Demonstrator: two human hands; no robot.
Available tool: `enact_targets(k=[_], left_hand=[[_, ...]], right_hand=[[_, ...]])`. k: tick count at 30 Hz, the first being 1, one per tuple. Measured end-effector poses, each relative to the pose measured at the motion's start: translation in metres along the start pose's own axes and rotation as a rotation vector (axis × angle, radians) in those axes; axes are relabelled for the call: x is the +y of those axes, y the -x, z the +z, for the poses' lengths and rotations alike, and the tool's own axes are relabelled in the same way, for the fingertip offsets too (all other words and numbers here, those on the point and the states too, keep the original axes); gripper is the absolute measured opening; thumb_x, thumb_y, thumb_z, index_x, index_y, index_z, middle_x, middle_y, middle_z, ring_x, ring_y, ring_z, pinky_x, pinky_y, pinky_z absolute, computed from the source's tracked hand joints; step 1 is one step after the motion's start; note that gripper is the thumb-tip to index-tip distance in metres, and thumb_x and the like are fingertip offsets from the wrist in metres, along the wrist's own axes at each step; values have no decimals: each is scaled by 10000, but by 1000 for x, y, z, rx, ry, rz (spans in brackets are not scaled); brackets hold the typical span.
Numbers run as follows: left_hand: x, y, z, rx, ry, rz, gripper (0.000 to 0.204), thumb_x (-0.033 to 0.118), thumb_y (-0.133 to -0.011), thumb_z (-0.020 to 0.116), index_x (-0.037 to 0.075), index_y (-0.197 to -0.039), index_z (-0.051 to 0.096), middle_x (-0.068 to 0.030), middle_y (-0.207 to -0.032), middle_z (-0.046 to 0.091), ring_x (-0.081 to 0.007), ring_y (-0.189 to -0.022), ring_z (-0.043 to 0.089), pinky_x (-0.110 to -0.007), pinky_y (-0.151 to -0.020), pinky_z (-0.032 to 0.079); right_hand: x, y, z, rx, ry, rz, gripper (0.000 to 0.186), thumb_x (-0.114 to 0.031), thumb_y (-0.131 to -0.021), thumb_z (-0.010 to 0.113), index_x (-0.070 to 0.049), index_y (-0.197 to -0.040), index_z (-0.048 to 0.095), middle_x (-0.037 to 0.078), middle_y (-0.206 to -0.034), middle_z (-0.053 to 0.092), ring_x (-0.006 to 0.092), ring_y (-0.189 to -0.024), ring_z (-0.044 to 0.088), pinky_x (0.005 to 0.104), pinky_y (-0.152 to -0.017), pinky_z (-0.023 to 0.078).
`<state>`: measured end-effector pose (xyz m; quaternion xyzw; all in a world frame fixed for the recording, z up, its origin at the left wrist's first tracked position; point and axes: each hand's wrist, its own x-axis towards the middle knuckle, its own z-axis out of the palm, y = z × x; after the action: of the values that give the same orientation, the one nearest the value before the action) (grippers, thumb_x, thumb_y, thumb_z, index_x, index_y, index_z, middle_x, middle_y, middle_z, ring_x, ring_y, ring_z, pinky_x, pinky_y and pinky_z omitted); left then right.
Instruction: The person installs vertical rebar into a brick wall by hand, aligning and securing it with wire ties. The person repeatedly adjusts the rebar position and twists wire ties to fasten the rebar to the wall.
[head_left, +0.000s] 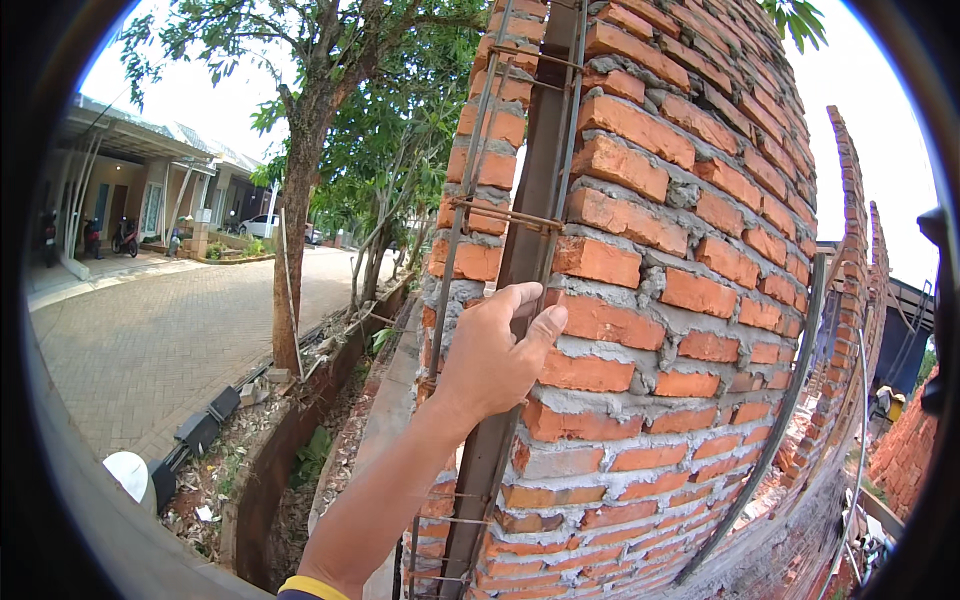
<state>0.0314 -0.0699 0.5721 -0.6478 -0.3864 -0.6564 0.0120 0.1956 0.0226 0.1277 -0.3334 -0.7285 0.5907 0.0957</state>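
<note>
My left hand (500,350) reaches up from the lower left, bare, with a yellow-edged sleeve cuff at the wrist end of the arm. Its fingers bend around a thin vertical steel bar (566,130), at the edge of a brick wall (690,290). The thumb lies near the brick face, apart from the index finger. Behind the bar stands a dark brown upright board (528,240) in the gap between the wall and a narrow brick column (472,260). Steel ties (510,213) cross this gap. Part of my fingers is hidden. My right hand is out of view.
Left of the column runs a ditch (262,490) with rubble along its edge. A tree (300,200) stands beside a paved road (180,330); houses (130,190) line its far side. Further unfinished brick walls (848,250) rise at the right, with a bent dark strip (760,460) leaning nearby.
</note>
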Motion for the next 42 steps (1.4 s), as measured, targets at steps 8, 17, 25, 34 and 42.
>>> enact_targets(k=[8, 17, 25, 34, 42], left_hand=[[6, 34, -33, 413, -395, 649, 162, 125, -877, 672, 5, -985, 658, -152, -1074, 682, -242, -868, 662, -321, -673, 508], [-26, 70, -48, 493, -516, 324, 390, 223, -879, 684, -3, -1178, 576, -163, -1176, 616, -228, -928, 609, -306, -677, 480], [-61, 82, -44, 353, -300, 65, 553, 339, -890, 694, -20, -1277, 528, -162, -1195, 593, -236, -979, 583, -331, -744, 468], [-86, 81, -34, 365, -359, 277, 429, 257, -975, 578, -70, -1244, 516, -255, -1219, 554, -409, -1111, 523, -487, -975, 395], [-76, 79, -42, 381, -350, 306, 383, 167, -952, 588, -51, -1259, 518, -223, -1232, 562, -401, -1116, 532, -473, -954, 428]], right_hand=[[-27, -16, -18, -51, 44, -52, 429, -277, -948, 625, -95, -1334, 586, 105, -972, 709, 220, -792, 657, 364, -723, 563], [-46, -44, -48, -178, 79, -96, 429, -275, -949, 626, -91, -1333, 585, 104, -977, 709, 219, -797, 658, 365, -730, 563], [-48, -37, -54, -215, 109, -97, 428, -274, -949, 627, -87, -1332, 585, 104, -982, 708, 218, -801, 659, 365, -736, 562], [-44, 30, 1, -151, 139, -33, 428, -272, -950, 629, -83, -1332, 585, 103, -987, 708, 218, -806, 660, 366, -743, 562], [-98, 133, 79, -294, 273, 14, 428, -271, -950, 629, -79, -1331, 584, 103, -992, 708, 217, -810, 660, 367, -749, 562]])
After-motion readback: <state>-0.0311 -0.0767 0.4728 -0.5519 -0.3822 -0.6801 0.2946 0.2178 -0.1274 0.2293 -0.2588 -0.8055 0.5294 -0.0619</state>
